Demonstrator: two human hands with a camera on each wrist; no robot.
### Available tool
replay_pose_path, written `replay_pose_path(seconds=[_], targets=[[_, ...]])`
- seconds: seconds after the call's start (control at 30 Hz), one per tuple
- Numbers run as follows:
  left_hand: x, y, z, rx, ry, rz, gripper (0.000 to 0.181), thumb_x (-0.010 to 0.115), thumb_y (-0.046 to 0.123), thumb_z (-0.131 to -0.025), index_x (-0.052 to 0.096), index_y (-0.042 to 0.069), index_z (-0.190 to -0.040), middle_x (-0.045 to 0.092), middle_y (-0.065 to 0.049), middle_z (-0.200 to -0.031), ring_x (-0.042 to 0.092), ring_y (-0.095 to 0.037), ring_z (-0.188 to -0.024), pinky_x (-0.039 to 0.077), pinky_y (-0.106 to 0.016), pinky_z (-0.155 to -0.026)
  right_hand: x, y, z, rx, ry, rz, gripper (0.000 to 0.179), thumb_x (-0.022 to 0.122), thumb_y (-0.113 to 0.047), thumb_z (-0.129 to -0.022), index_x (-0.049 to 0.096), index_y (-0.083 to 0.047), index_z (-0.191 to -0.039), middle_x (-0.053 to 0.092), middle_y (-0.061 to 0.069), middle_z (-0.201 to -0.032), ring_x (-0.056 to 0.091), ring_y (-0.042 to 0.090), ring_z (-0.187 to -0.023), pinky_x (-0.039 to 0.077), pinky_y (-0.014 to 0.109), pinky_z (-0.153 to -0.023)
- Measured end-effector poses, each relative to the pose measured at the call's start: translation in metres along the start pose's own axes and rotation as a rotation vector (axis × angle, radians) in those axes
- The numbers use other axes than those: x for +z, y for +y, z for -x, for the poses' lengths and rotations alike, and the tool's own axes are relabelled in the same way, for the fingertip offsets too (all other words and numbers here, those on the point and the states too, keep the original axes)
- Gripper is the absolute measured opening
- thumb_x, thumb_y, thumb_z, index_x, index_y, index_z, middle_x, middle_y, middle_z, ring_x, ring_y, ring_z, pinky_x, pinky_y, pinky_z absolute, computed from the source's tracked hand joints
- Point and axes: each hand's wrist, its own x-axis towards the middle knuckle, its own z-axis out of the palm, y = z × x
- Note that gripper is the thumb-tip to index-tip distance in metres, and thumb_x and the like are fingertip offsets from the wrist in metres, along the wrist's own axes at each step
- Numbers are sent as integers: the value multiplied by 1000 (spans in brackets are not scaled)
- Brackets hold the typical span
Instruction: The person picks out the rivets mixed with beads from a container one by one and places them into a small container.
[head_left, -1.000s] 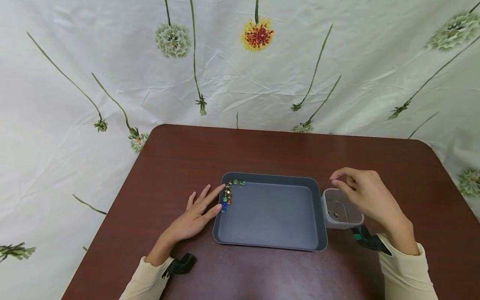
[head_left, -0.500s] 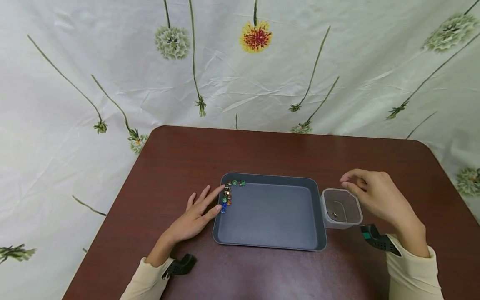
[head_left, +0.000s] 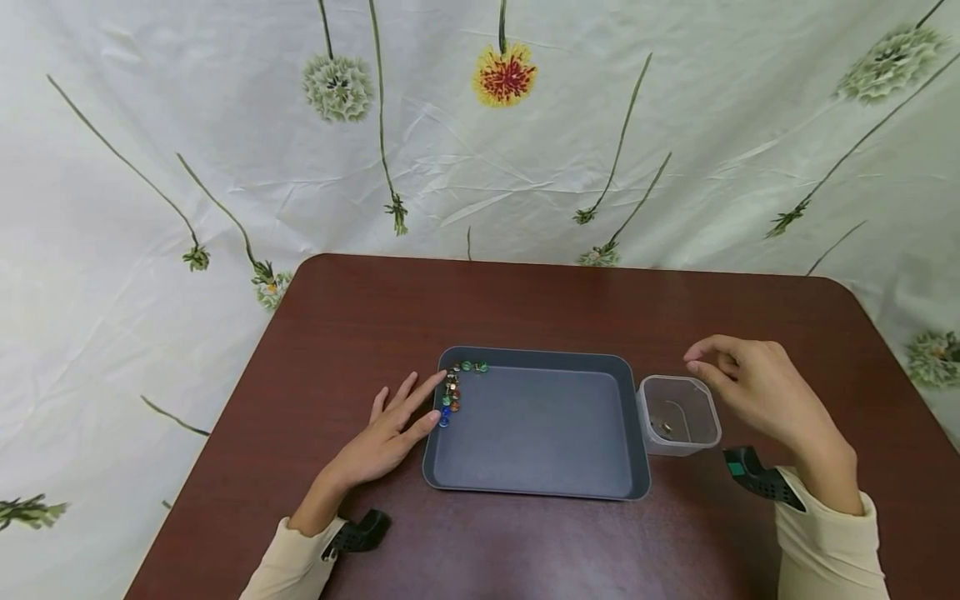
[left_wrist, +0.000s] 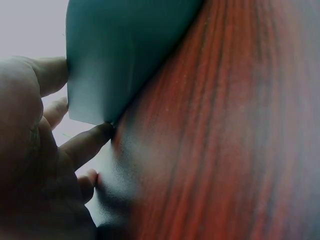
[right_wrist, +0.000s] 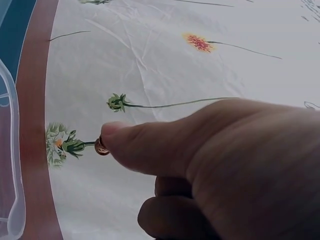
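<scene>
My left hand [head_left: 386, 437] lies with spread, mostly straight fingers along the left rim of a shallow grey tray [head_left: 540, 433]; the left wrist view shows fingertips at the tray's outer wall [left_wrist: 115, 60]. Several small, shiny glass beads [head_left: 450, 392] in green, amber and blue line the tray's left side and far left corner. To the right of a clear plastic container [head_left: 716, 417], my right hand [head_left: 772, 396] is raised, thumb and index finger together. Between them, the right wrist view reveals a small copper-brown bead [right_wrist: 101, 146], partly hidden by the thumb.
The container touches or nearly touches the tray's right side and has a few small bits [head_left: 666, 427] at its bottom. Everything stands on a dark red-brown table [head_left: 540, 550]. A white flower-print cloth [head_left: 450, 125] hangs behind the table's far edge.
My right hand has moved right, from above the container's edge to beyond it, still pinching. My left hand stays at the tray rim, and the head view has shifted slightly.
</scene>
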Motion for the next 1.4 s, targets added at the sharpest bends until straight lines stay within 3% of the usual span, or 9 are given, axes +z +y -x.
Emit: replay_pose_path(seconds=[0.5, 0.77, 1.4], targets=[[1, -1, -1, 3, 2, 0, 58, 45, 38, -108, 23, 31, -161, 22, -1, -167, 1, -34, -156, -13, -65, -115, 1, -2, -1, 14, 10, -2, 7, 73, -12, -92, 73, -12, -99, 23, -10, -54, 17, 1, -48, 24, 25, -45], [1, 0, 0, 0, 1, 10, 59, 46, 38, -108, 23, 29, -161, 22, 0, -167, 0, -33, -156, -13, -65, -115, 6, -5, -4, 11, -34, -17, 11, 71, -16, -95, 74, -10, -103, 22, -10, -54, 17, 2, -48, 25, 24, -48], [1, 1, 0, -4, 6, 12, 59, 46, 38, -107, 23, 31, -161, 22, -1, -167, 0, -35, -156, -14, -66, -115, 17, -23, -40, -61, -148, -17, 13, 70, -14, -95, 74, -7, -104, 30, -9, -52, 25, 4, -46, 30, 24, -48]])
